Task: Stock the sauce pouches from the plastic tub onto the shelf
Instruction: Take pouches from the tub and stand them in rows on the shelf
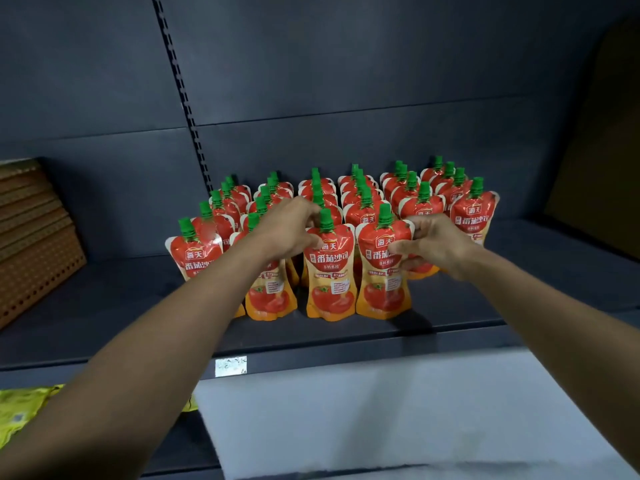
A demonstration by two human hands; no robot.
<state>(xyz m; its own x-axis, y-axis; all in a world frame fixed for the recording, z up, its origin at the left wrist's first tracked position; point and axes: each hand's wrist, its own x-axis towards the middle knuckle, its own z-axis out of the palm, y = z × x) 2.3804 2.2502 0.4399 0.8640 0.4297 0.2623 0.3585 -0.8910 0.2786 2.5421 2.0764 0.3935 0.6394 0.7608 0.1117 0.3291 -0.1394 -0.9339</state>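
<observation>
Centre of frame: two sauce pouches stand upright at the front of the shelf (104,306), side by side and nearly touching, long axes vertical, green spouts uppermost. The left pouch (330,282) is pinched at its upper left shoulder by the left hand (287,228). The right pouch (381,289) is gripped at its right edge by the right hand (434,245), thumb on the printed face. Each hand lies outboard of its own pouch. Stocked rows (360,192) are ranked behind. A small squaring into line is judged next. The tub cannot be identified.

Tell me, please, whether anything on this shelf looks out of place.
Nothing looks spilled or damaged; the pouches stand upright. Only the two right columns stop farther back from the shelf edge than the others.
</observation>
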